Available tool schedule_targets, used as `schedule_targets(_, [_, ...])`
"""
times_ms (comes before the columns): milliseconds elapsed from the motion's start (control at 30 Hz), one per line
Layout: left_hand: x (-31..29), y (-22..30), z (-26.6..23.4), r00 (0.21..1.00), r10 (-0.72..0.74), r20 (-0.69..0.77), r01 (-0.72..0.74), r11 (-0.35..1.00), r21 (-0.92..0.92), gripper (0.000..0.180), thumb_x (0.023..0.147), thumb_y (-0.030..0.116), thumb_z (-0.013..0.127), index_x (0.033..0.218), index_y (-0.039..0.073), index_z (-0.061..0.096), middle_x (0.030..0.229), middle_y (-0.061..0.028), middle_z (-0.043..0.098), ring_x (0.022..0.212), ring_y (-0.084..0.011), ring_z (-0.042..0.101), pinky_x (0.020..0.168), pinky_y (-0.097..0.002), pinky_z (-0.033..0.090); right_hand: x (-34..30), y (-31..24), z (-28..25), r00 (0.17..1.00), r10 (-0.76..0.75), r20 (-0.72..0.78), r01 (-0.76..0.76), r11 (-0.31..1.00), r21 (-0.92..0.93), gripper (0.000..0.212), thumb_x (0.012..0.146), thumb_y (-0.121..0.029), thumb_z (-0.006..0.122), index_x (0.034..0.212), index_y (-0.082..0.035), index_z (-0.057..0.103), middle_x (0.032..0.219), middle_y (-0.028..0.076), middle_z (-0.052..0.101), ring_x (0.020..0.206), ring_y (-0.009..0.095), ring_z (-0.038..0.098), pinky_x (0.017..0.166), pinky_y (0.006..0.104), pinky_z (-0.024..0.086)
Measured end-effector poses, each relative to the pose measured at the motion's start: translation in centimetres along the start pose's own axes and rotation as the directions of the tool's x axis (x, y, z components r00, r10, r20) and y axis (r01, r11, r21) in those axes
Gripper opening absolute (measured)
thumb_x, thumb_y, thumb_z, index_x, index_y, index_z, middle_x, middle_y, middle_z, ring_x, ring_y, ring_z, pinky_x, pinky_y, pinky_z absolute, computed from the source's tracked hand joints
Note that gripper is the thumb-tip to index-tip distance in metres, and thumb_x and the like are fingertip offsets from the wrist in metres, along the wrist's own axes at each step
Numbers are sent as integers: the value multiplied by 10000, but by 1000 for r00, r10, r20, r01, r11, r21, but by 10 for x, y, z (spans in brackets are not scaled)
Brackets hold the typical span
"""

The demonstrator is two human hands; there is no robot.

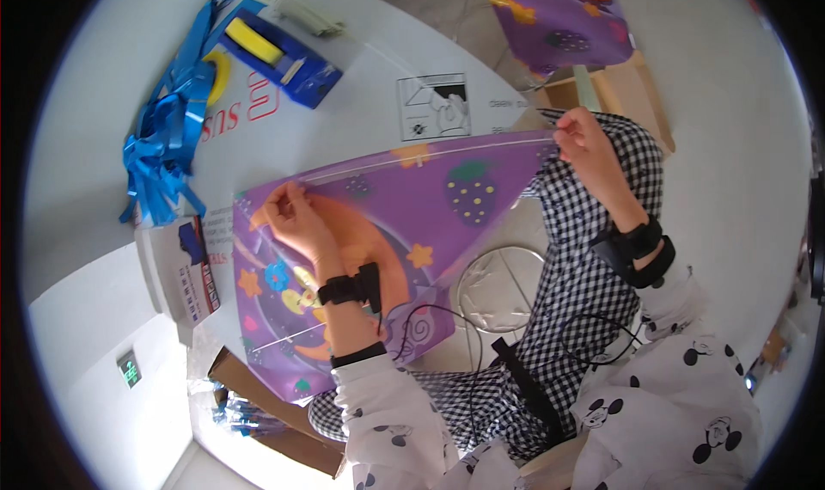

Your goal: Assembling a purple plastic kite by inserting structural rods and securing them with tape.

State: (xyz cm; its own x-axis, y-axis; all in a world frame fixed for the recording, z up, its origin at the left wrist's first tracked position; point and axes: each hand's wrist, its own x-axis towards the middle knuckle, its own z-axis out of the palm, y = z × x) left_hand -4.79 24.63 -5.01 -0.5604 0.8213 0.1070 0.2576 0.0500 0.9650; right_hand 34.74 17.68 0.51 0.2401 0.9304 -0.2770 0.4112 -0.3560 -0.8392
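Note:
A purple printed plastic sheet [412, 198], roughly triangular and patterned with strawberries, stars and an orange moon, lies over the table edge and across my lap. Along its far edge runs a thin white strip [447, 149]. My left hand [298, 228] rests on the sheet near its far left corner, thumb and fingertips pinched together at the edge. At the opposite end, my right hand [591, 150] pinches the sheet's right tip beside my knee. Whether the strip itself is between the fingers of either hand is too small to tell. Both wrists carry black straps.
On the grey-white table [344, 137] stand a blue tape dispenser [309, 76] and a bundle of blue ribbons [168, 133]. A similar purple sheet [559, 34] hangs above an open cardboard box [649, 103] at the far right. Another cardboard box [296, 447] sits at lower left.

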Motion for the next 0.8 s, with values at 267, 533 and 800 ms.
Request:
schedule_targets(267, [2, -2, 0, 1000, 21, 0, -20, 990, 140, 111, 913, 121, 641, 901, 14, 609, 831, -18, 626, 742, -89, 572, 645, -210, 479, 1, -1, 2, 998, -59, -35, 54, 992, -112, 174, 909, -72, 599, 1013, -29, 467, 843, 43, 547, 703, 104, 543, 631, 239, 466])
schedule_targets(533, [1, 4, 7, 998, 58, 17, -60, 969, 240, 105, 896, 114, 655, 886, 16, 619, 860, -32, 629, 761, -115, 581, 679, -246, 493, -1, -13, 2, 996, -54, -68, 37, 974, -225, 202, 890, -78, 615, 995, -18, 453, 829, 133, 599, 765, 252, 618, 681, 334, 491])
schedule_targets(800, [-1, 12, 9, 998, 67, 3, -64, 948, 311, 96, 866, 110, 678, 853, 26, 633, 859, -30, 610, 741, -131, 565, 665, -267, 490, 2, -3, 3, 994, -70, -89, 41, 957, -287, 227, 885, -101, 629, 1001, -27, 448, 834, 136, 601, 780, 269, 629, 696, 349, 500])
